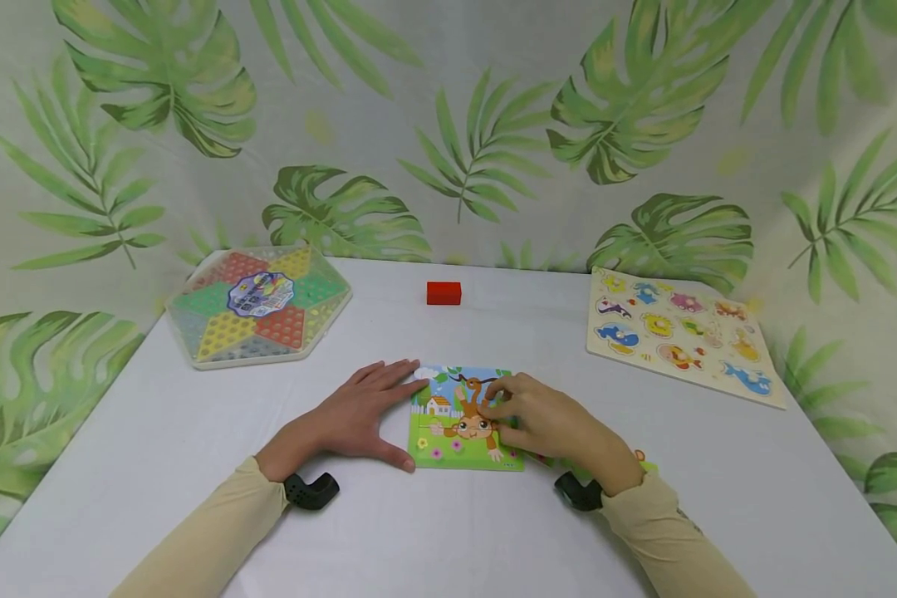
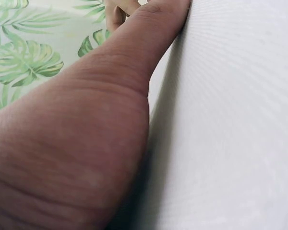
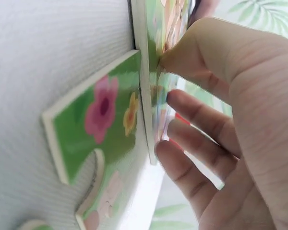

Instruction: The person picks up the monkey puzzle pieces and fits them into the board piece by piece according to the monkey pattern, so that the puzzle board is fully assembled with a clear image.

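A jigsaw puzzle [image 1: 438, 440] with a hanging monkey, a small house and flowers lies flat in the middle of the white table. My left hand [image 1: 359, 409] rests along its left side, fingers spread, with the thumb near the lower left corner. My right hand [image 1: 549, 419] is over the puzzle's right part; its thumb and fingertips touch the surface, set apart from each other. Beside the puzzle's edge, a loose green puzzle piece [image 3: 72, 129] with a pink and a yellow flower shows in the right wrist view. My right forearm partly hides more pieces [image 1: 649, 467].
At the back left lies a hexagonal game board [image 1: 213, 340] with coloured triangles. A red block [image 1: 444, 293] sits at the back centre. A wooden sea-animal peg puzzle [image 1: 643, 332] lies at the back right. Behind the table hangs a leaf-patterned cloth [image 1: 493, 50].
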The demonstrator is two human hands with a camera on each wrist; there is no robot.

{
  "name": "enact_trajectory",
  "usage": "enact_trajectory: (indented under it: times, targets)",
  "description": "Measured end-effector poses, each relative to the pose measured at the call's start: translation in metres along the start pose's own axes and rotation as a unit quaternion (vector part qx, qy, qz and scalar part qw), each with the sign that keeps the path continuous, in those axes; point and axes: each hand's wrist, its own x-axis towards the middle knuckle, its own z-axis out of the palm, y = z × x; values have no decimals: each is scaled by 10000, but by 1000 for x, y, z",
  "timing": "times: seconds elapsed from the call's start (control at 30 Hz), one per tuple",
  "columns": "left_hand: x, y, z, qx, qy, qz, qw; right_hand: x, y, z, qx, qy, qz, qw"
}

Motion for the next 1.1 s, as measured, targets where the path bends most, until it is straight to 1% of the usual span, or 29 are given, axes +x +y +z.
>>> enact_trajectory:
  times: [0.13, 0.3, 0.53, 0.7, 0.83, 1.0, 1.1]
  targets:
    - [1, -1, 0, 3, -24, -12, 10000, 0, -1, -1, -33, 51, 11, 10000]
    - [4, -1, -3, 24, 26, 46, 10000, -1, 0, -3, -25, 109, 28, 9999]
    - [1, 1, -1, -29, 101, 79, 9999, -4, 1, -3, 183, -24, 24, 9998]
    - [-2, 1, 3, -84, 6, -47, 10000, -4, 2, -1, 141, -118, -52, 9998]
    - [1, -1, 4, 27, 26, -69, 10000, -4, 2, -3, 64, -46, -45, 10000]
    - [-1, -1, 3, 42, 75, 39, 10000, -4, 0, -2, 55, 30, -140, 9999]
    - [1, -1, 1, 57, 136, 141, 9998, -5, -1, -4, 2, -14, -44, 10000]
